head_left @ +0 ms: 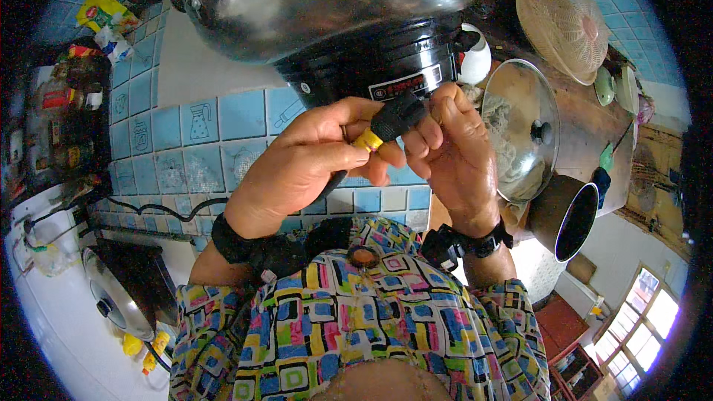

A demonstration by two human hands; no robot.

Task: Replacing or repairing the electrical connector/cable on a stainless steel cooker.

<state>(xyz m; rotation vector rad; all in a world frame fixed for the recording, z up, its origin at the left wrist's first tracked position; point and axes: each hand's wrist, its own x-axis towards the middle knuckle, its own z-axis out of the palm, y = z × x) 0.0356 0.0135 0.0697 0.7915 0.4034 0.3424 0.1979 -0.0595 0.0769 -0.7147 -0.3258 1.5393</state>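
Observation:
In front of my chest, my left hand [293, 156] is closed round a black power-cord plug [401, 116] with a yellow tag [368, 140] at its neck. Its black cord [329, 187] hangs below my left palm. My right hand [464, 160] has its fingers curled at the plug's far end. Thumb and forefinger are pinched together, and whether anything small sits between them is hidden. Just beyond both hands stands a black electric cooker [345, 67], with a large steel pan [334, 0] on top.
On the wooden counter [587, 122] at right are a glass lid [522, 122], a woven basket [562, 26] and a dark pot [562, 215]. Blue tiles [200, 122] face the counter. At left, a shelf of jars [67, 96] and another lid [119, 293] stand beside a loose black cable [174, 212].

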